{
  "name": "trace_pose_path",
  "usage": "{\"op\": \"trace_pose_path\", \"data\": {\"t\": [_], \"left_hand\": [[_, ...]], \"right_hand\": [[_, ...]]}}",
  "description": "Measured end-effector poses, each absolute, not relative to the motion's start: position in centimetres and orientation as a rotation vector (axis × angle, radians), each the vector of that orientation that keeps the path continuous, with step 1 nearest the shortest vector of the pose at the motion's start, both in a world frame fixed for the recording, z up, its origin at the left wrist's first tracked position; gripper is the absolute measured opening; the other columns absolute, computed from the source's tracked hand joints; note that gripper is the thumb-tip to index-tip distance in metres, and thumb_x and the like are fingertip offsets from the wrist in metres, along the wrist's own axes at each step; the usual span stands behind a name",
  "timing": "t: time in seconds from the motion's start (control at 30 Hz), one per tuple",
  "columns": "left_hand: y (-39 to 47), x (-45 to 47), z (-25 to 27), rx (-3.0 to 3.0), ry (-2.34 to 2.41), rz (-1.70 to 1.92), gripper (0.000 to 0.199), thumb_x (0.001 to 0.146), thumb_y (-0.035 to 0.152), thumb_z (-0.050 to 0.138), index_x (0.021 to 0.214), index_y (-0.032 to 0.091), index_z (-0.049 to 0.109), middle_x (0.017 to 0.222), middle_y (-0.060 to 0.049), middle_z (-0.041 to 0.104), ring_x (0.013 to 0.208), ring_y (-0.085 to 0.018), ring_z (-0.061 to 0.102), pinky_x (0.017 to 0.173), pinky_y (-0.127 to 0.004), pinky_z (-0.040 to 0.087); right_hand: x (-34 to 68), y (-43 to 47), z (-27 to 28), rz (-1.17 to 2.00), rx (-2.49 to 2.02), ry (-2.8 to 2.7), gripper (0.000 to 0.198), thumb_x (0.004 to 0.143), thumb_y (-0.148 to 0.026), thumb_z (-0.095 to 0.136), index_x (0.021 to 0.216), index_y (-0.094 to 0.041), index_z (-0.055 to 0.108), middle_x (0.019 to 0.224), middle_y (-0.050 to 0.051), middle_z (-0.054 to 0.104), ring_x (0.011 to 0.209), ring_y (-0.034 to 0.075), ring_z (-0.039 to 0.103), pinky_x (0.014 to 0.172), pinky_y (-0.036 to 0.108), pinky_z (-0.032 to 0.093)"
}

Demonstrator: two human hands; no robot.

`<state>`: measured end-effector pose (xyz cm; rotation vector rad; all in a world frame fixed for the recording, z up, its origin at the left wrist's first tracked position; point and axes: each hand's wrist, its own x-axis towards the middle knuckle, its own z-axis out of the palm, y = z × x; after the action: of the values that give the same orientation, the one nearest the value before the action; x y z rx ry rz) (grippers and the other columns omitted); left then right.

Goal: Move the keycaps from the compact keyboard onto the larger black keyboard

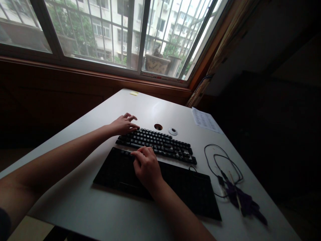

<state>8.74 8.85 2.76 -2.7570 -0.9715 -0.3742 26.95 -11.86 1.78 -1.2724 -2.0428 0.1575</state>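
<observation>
Rows of loose black keycaps (pixel 163 142) lie on the white table, arranged in a keyboard layout. Nearer to me is a black keyboard base (pixel 180 180), with a few keycaps (pixel 122 151) at its far left edge. My left hand (pixel 122 125) is at the far left corner of the laid-out keycaps. Its thumb and forefinger close on a dark keycap (pixel 137 128), while the other fingers are lifted and spread. Over the base, my right hand (pixel 147 166) is closed, fingers curled, tips near the far edge by the keycaps. What those fingertips hold is hidden.
On the right lie a looped black cable (pixel 227 157) and a dark purple cloth (pixel 242 199) with a thin stick (pixel 235 192) over it. Printed paper (pixel 205 119), a yellow note (pixel 133 93), a round table hole (pixel 158 127) and its cover (pixel 173 131) are farther back, below a barred window (pixel 112 33).
</observation>
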Motion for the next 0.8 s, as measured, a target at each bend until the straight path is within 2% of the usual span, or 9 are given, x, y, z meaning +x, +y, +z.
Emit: {"op": "trace_pose_path", "data": {"t": [0.63, 0.8], "left_hand": [[11.1, 4.2, 2.6, -2.730, -1.096, -0.369, 0.032, 0.099, 0.045, 0.048, 0.122, 0.041, 0.070, 0.142, -0.004, 0.051, 0.123, -0.032, 0.038, 0.097, -0.041, 0.036], [11.6, 4.4, 2.3, -2.720, -1.108, -0.484, 0.033, 0.097, 0.042, 0.051, 0.123, 0.032, 0.071, 0.133, -0.007, 0.058, 0.116, -0.029, 0.045, 0.098, -0.041, 0.038]], "right_hand": [[26.9, -12.0, 2.0, 0.171, -1.283, -2.055, 0.028, 0.087, -0.009, 0.057, 0.105, -0.022, 0.072, 0.099, 0.007, 0.063, 0.098, 0.025, 0.054, 0.089, 0.040, 0.049], [26.9, -11.9, 2.0, 0.175, -1.270, -2.057, 0.028, 0.087, -0.008, 0.056, 0.106, -0.021, 0.072, 0.098, 0.007, 0.063, 0.097, 0.024, 0.054, 0.090, 0.040, 0.049]]}}
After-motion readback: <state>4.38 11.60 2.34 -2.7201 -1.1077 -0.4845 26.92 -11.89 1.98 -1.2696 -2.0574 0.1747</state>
